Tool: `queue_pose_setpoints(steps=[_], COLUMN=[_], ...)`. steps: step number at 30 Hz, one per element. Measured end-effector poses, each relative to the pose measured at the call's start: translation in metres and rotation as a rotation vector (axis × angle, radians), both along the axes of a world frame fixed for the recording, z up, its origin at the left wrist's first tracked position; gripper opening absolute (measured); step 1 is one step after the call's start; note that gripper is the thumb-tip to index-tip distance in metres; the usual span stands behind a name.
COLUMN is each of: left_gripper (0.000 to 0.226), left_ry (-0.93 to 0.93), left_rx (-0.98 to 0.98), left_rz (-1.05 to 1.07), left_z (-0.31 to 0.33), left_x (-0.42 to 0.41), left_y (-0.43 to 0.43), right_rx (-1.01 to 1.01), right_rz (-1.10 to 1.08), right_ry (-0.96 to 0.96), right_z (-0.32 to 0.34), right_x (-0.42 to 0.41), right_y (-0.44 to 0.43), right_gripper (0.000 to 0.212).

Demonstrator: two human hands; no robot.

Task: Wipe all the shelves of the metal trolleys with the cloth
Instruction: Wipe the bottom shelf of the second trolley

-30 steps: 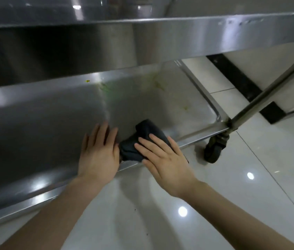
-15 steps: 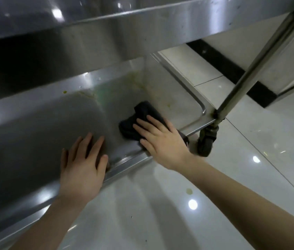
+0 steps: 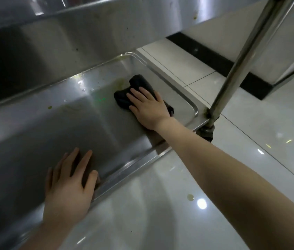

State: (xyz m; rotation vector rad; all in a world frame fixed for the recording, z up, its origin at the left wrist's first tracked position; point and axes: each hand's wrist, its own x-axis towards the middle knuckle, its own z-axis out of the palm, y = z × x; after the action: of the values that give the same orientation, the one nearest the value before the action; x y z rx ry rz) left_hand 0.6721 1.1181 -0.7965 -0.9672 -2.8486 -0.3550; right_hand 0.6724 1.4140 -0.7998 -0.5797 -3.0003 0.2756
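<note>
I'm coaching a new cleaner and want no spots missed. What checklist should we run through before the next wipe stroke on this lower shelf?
1. Cloth lies under the right hand, fingers straight on it: ok.
2. Left hand rests flat on the lower shelf near its front rim, apart from the cloth: ok.
3. Yellow-green smear beside the cloth's far end, near the back wall, cleaned: not ok.
4. Small yellowish spot farther left on the shelf, cleaned: not ok.
5. Room for the arm under the upper shelf: ok.
6. Caster locked so the trolley stays put: cannot tell.
</note>
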Motion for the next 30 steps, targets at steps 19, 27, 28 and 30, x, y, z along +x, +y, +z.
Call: queue_pose_setpoints(steps=[19,27,28,30], left_gripper=[0.06,0.058,0.058,0.057], left_ry=[-0.018,0.018,0.02,0.026], left_rx=[-0.02,-0.02,-0.016,-0.001], left_rz=[-0.014,-0.026,-0.023,-0.02], left_z=[-0.001,0.0,0.0,0.0], left_x=[-0.005,-0.002,-0.002,-0.002], left_y=[-0.002,0.0,0.001,0.002], right_rx=[0.069,0.037,0.015,-0.052], right_rz=[-0.175,0.032,-0.099,-0.29], right_ry=[-0.004,0.007,0.02,0.013], right_z=[0.004,0.01,0.013,0.016], right_x=[0.041,0.086,0.067,0.021], right_y=[0.026,0.006,0.015,0.02], right_gripper=[0.052,0.05,0.051,0.052])
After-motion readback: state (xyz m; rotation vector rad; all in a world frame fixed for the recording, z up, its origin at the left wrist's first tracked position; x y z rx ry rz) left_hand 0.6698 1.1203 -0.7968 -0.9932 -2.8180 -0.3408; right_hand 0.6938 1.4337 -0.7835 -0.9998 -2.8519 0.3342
